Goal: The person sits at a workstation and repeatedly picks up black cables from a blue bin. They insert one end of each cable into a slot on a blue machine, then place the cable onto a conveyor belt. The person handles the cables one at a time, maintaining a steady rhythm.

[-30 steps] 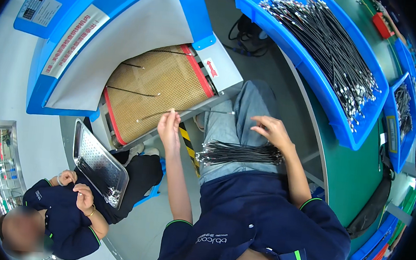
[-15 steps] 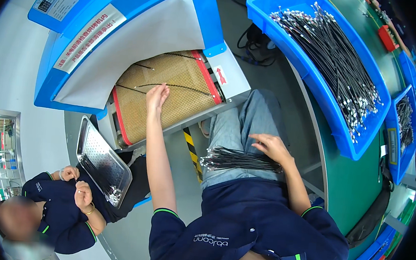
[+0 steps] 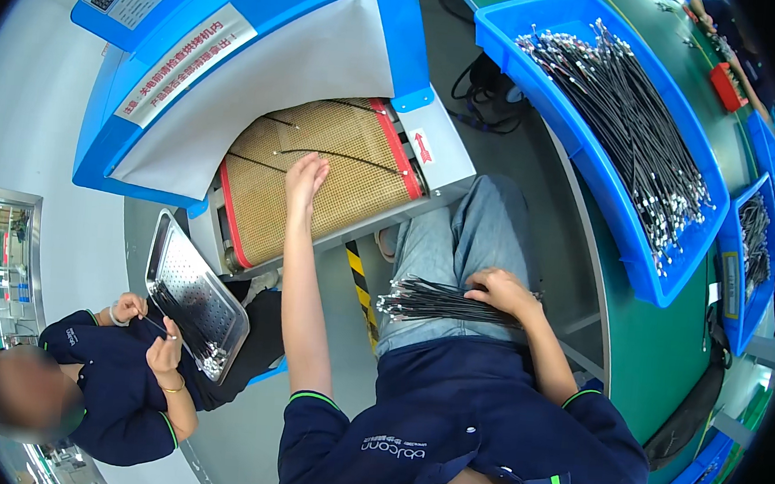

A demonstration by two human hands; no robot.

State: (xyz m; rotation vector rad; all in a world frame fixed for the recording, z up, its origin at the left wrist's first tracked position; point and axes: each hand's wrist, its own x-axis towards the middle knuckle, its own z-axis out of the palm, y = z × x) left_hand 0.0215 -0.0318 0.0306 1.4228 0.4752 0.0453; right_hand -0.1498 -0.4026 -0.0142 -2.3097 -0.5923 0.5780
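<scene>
My left hand is over the mesh conveyor belt, just short of a thin black cable lying there. Its fingers are loosely bent and slightly apart, with no cable visible in them. Other black cables lie further back on the same belt. Across my thighs rests a bundle of black cables with pale connector ends. My right hand is on this bundle, fingers curled down onto the cables; the fingertips are partly hidden.
A blue machine with a white curtain stands over the belt. On the green table at right, a large blue bin holds many black cables. At left, a co-worker holds a cable near a perforated metal tray.
My right hand has come down onto the bundle and its fingers have curled. My left hand stays over the belt near the cable. The view has shifted slightly.
</scene>
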